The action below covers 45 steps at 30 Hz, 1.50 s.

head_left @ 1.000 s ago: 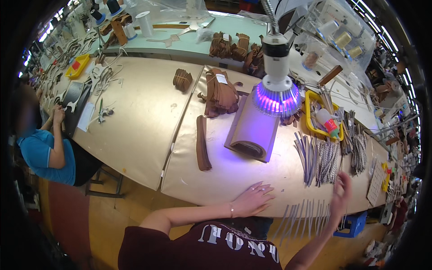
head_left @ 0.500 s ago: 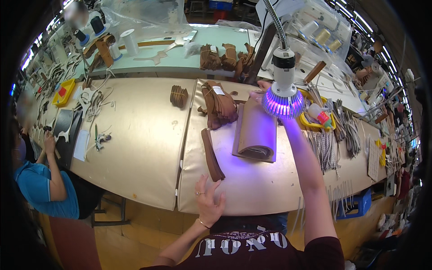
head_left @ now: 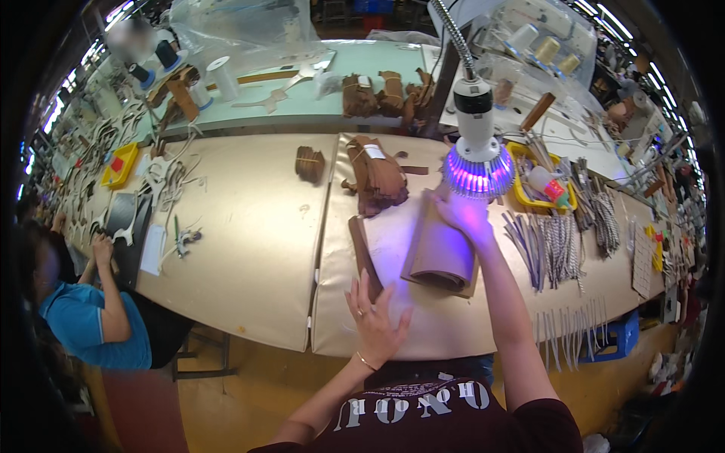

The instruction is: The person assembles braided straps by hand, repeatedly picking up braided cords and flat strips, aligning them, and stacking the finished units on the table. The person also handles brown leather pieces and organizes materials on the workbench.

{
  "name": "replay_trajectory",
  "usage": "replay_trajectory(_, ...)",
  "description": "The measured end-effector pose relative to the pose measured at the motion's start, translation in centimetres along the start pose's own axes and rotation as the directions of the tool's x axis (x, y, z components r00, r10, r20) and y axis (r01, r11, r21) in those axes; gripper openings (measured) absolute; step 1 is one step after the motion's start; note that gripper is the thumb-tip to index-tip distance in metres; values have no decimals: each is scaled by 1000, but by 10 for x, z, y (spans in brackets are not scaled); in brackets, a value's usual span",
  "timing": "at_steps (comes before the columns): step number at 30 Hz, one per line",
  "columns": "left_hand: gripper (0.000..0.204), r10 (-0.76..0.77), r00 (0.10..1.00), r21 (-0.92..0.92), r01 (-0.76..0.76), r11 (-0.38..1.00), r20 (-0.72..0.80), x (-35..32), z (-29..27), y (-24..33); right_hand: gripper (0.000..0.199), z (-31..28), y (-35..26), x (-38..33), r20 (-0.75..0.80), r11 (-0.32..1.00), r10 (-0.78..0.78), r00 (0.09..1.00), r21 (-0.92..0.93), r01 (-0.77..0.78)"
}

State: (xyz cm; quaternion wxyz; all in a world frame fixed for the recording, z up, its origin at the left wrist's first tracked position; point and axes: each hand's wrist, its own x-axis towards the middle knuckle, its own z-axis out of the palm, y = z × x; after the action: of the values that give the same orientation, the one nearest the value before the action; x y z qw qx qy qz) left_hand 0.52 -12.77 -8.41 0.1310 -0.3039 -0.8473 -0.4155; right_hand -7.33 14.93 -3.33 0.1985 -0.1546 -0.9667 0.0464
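Risen off the surface (head_left: 249, 249), left hand (head_left: 374, 321) spreads at six o'clock — right hand (head_left: 464, 215) grips the leather roll (head_left: 442, 253) under the lamp (head_left: 477, 162).

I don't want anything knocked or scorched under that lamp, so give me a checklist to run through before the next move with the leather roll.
1. Right hand on the far end of the leather roll: ok, touching it under the lamp's light.
2. Left hand flat on the table, fingertips by the brown strip: ok.
3. Gap between right hand and lamp head: not ok, very close.
4. Roll's curl holding together: ok.
5. Grey cords apart from the roll: ok.
6. Grip firmness on the roll: cannot tell.
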Motion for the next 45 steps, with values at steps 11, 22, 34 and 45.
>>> replay_trajectory(11,44,-424,906,-33,424,905,-2,89,24,-67,50,-21,-23,-37,83,996,-1,997,87,-6)
replay_trajectory(22,51,-449,886,-238,464,853,118,102,44,-57,38,-22,-8,-43,-141,804,61,988,594,35)
replay_trajectory(34,45,-253,967,-349,251,903,41,99,28,12,33,-59,-33,-57,-24,902,-141,990,409,139)
replay_trajectory(45,43,-233,972,130,230,964,7,75,-16,-18,23,-35,-57,-46,398,895,-388,832,377,237)
